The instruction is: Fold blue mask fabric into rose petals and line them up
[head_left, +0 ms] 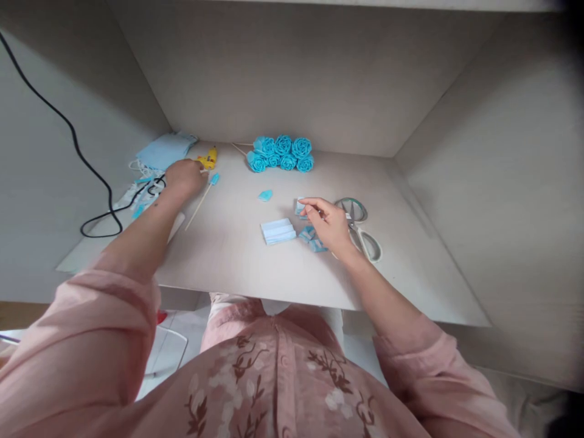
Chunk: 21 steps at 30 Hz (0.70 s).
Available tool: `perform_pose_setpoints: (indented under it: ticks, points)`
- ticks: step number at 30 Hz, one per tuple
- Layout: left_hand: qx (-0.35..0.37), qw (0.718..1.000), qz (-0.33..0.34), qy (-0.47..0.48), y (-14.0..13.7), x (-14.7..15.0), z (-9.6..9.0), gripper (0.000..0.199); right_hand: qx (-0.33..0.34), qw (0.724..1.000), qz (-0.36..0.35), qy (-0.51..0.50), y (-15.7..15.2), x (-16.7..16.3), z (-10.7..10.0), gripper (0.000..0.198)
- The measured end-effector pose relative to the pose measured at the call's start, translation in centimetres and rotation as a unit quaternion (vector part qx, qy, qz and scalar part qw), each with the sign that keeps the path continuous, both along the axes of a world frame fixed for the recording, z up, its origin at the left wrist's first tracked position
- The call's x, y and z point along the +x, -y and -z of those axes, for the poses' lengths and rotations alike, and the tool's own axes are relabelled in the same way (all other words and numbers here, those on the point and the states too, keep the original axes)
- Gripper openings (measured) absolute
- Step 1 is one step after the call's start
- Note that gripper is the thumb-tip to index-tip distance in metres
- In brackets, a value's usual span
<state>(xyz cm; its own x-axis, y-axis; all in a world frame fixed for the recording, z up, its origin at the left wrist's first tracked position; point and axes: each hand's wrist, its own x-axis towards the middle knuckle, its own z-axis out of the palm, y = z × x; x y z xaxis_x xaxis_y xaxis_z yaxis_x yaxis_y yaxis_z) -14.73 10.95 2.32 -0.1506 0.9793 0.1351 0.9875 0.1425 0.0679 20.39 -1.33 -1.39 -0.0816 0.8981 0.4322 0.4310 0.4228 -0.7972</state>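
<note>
I pinch a small blue folded strip (300, 207) between the fingertips of my right hand (331, 225), just left of the scissors (362, 228) on the worktop (237, 255). More strips (311, 237) lie under that hand, a folded stack (277, 231) further left of the scissors. My left hand (185, 176) closes beside the yellow glue gun (207, 159), far left of the scissors, touching a thin stick (201, 198). Blue roses (280, 153) sit behind.

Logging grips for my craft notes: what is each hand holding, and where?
The right hand pinches a small blue piece by its edge. The left hand rests at the yellow glue gun; its hold cannot be told.
</note>
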Motion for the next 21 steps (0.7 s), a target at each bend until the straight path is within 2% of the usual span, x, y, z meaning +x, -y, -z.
perform_pose_setpoints:
  ticks: [3, 6, 8, 12, 17, 20, 21]
  points:
    - [0.026, 1.0, 0.003, 0.014, -2.5, -0.5, 0.3, 0.048, 0.072, 0.99, 0.01, 0.12, -0.2, 0.4, -0.3, 0.028]
    - [0.023, 0.999, 0.003, 0.038, -4.8, -0.6, 0.8, 0.052, 0.142, 0.954, -0.018, 0.264, -0.3, 0.9, -0.8, 0.031]
    - [0.006, 0.999, 0.006, 0.052, -6.1, -0.5, 1.2, 0.056, 0.153, 0.935, -0.029, 0.318, -0.3, 1.1, -1.2, 0.034]
    - [-0.03, 0.998, 0.006, 0.061, -7.6, -0.6, 1.7, 0.059, 0.138, 0.924, -0.027, 0.354, -0.1, 1.3, -1.6, 0.036]
    - [-0.05, 0.996, 0.016, 0.073, -8.1, -1.5, 1.7, 0.061, 0.14, 0.912, -0.052, 0.381, -0.3, 1.1, -1.1, 0.035]
    - [-0.028, 0.996, 0.015, 0.086, -7.3, -0.9, 0.9, 0.064, 0.144, 0.901, -0.081, 0.4, -0.4, 0.9, -1.0, 0.034]
    - [0.002, 0.995, 0.024, 0.1, -6.7, -0.2, 0.5, 0.063, 0.142, 0.899, -0.089, 0.405, -0.3, 0.9, -1.0, 0.033]
